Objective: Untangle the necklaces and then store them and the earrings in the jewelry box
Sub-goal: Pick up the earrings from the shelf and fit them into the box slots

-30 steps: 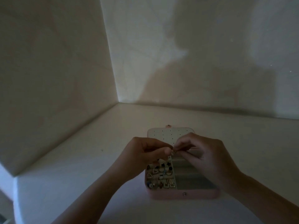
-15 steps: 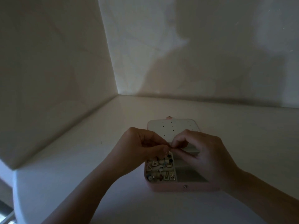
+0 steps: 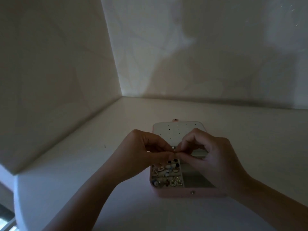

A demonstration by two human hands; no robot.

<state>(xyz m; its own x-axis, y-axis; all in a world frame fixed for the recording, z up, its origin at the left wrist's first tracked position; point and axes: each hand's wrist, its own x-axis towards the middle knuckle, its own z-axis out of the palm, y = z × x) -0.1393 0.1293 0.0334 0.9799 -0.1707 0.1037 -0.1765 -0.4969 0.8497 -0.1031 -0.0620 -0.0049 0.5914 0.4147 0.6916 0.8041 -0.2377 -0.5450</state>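
Note:
A small pink jewelry box lies open on the white table, its perforated white lid laid back. Several earrings fill its left compartments; the right compartment looks bare. Above the box my left hand and my right hand meet fingertip to fingertip, both pinching one tiny shiny piece. It is too small and dim to tell whether it is an earring or a chain.
The white table sits in a corner, with a wall close on the left and another behind. Its rounded front-left edge drops off at the lower left. The scene is dim.
The view has tipped a little, so box and hands sit slightly higher in frame. Both hands keep pinching the small piece together above the box, fingers shifting only slightly.

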